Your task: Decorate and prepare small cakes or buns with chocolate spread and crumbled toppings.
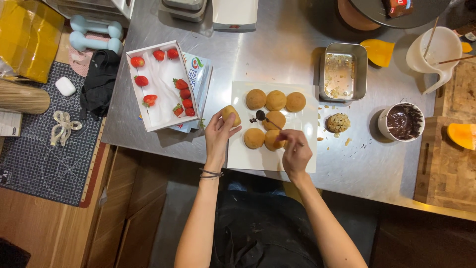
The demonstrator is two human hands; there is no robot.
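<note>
Bun (230,115), round and golden, pinched in the left hand (218,134) fingers just off the white tray (277,159) edge; six more buns (275,100) lie on it. Spoon (270,121), chocolate-tipped, gripped by the right hand (296,151), long axis slanting from those fingers up-left. White box of strawberries (161,87) on the counter (277,59), left of the left fingers, atop a colourful flat package (200,69).

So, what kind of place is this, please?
Probably a home kitchen or small baking workspace: a steel counter holds a white board of round buns, a cup of melted chocolate and a box of strawberries.
</note>
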